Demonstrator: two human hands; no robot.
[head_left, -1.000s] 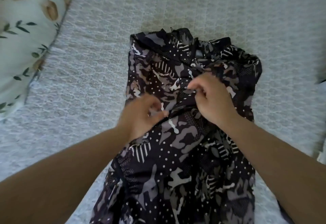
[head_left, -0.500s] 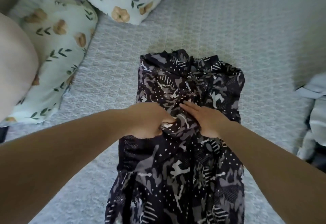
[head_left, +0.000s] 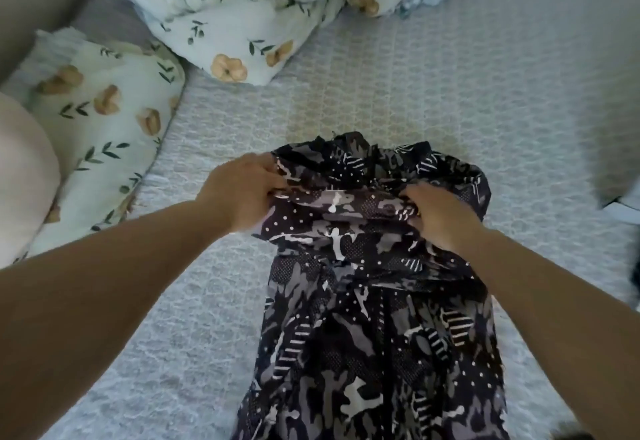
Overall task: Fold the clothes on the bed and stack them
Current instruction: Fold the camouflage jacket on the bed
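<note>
Both forearms [head_left: 104,301] are bare, no sleeves showing.

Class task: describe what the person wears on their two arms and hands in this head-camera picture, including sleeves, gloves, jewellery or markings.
Both forearms are bare up to the frame edge; no sleeve shows. The left hand and right hand wear no gloves. No watch, bracelet or marking is visible on either wrist. Rings cannot be ruled out, since most fingers are hidden in fabric.

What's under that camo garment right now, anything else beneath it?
The camo garment lies on the grey quilted bedspread, which shows all around it. The left hand and right hand grip its bunched far part. Anything beneath the fabric is covered.
</note>
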